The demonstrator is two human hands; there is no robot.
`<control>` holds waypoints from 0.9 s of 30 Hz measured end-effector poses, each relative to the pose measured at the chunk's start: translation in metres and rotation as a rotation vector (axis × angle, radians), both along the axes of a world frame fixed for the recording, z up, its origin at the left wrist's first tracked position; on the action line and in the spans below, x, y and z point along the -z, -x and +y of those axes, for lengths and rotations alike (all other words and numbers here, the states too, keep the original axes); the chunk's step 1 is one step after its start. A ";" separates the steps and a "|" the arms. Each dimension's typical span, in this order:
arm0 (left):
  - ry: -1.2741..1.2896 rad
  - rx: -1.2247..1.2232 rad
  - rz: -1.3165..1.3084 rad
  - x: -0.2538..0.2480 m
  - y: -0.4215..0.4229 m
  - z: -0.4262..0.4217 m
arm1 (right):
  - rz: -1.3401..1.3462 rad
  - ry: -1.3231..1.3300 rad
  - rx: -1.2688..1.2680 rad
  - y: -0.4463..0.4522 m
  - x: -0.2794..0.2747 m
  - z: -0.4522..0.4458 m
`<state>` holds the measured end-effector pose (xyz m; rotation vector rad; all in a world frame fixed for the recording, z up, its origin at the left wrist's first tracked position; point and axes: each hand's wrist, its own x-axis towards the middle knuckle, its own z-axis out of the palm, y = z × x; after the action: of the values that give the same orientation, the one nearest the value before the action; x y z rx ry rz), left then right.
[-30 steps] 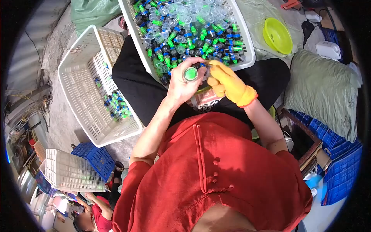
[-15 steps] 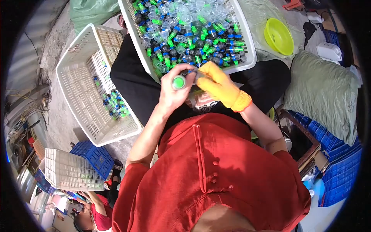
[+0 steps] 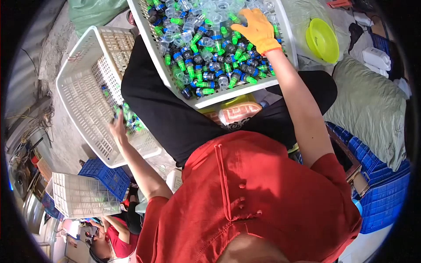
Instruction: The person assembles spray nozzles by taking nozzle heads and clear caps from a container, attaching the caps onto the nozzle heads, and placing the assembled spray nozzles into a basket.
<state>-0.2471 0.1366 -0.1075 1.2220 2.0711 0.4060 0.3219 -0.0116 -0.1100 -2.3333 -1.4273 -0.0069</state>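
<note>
The big white basket [image 3: 210, 101] sits between the person's spread knees, near edge just ahead of the lap, probably so that its whole load lies within easy reach. Small green-tipped bottles [image 3: 189, 66] with blue bands lie jumbled through it, more thickly toward the near edge, while clear cups [image 3: 222, 6] gather toward the far edge.

The right hand [image 3: 258, 30], in a yellow-orange glove, is above the heap beside the basket's right edge. Its grip is spread, fingers apart and slightly curled, with nothing visible in it; whether the fingertips touch the cups below cannot be told. The glove likely shields the skin or improves hold on slick plastic.

The bare left hand [image 3: 117, 128] reaches into the white crate [image 3: 87, 101] standing left of the knee. Its grip is blurred, with something dark at the fingertips, so I cannot tell how closed it is or whether it has hold of a bottle. Just beside it, more bottles [image 3: 131, 118] form a small pile along the crate's right edge, the side nearest the body, presumably because that needs the shortest reach.
</note>
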 end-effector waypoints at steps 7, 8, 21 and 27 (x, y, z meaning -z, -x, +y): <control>-0.549 0.720 -0.276 -0.110 -0.275 -0.054 | 0.465 -0.297 -0.066 0.007 0.000 -0.019; -0.303 0.832 -0.316 -0.114 -0.305 -0.073 | 0.474 -0.267 -0.033 0.017 -0.017 -0.024; 0.039 1.093 -0.292 -0.024 -0.383 -0.118 | -0.048 0.055 -0.102 0.007 0.010 -0.005; 0.111 0.850 -0.871 0.007 -0.402 -0.111 | 1.018 0.159 -0.134 0.030 -0.064 -0.028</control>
<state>0.1545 0.0256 -0.1148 1.3871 0.7425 0.3155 0.2917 -0.0391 -0.0461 -1.8271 -1.0287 1.1753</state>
